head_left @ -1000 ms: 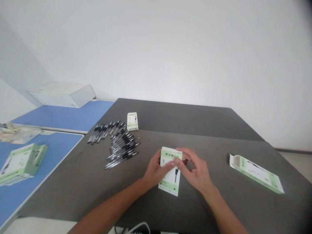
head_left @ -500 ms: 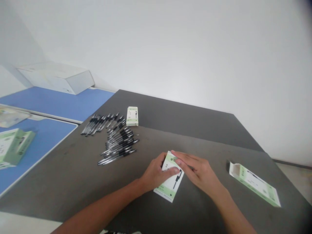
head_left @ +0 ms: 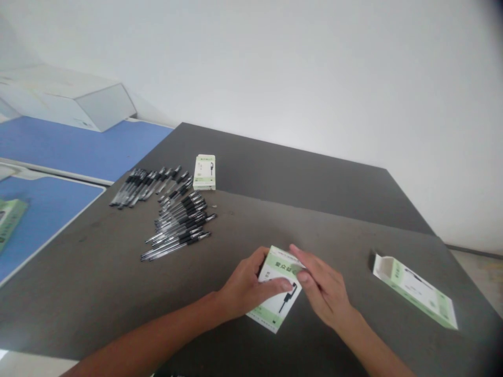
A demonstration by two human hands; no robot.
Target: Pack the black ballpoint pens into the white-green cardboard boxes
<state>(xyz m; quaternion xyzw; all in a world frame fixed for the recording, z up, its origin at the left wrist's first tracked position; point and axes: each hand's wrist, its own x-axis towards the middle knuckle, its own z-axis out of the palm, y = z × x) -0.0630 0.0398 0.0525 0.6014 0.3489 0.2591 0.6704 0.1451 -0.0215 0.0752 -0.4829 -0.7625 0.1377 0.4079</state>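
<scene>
A white and green pen box point(head_left: 270, 303), printed with a black pen, is tilted above the dark table in front of me. My left hand point(head_left: 251, 285) grips it from the left, thumb across its printed face and fingers wrapped behind. At the box's upper right corner, the thumb and forefinger of my right hand point(head_left: 324, 285) press against the edge and the end flap. What is inside the box cannot be seen. To the left, several clear pens point(head_left: 178, 222) with black caps and grips lie in a loose pile.
A second pen box point(head_left: 205, 173) lies behind the pen pile. On the right, another pen box point(head_left: 418, 293) lies with its end open. A blue table point(head_left: 58, 209) adjoins on the left, carrying a green box point(head_left: 11, 217) and a large white carton point(head_left: 78, 102).
My right hand's fingers have drawn back slightly from over the box's top, and the end flap shows more. The box has turned a little. The camera view has shifted.
</scene>
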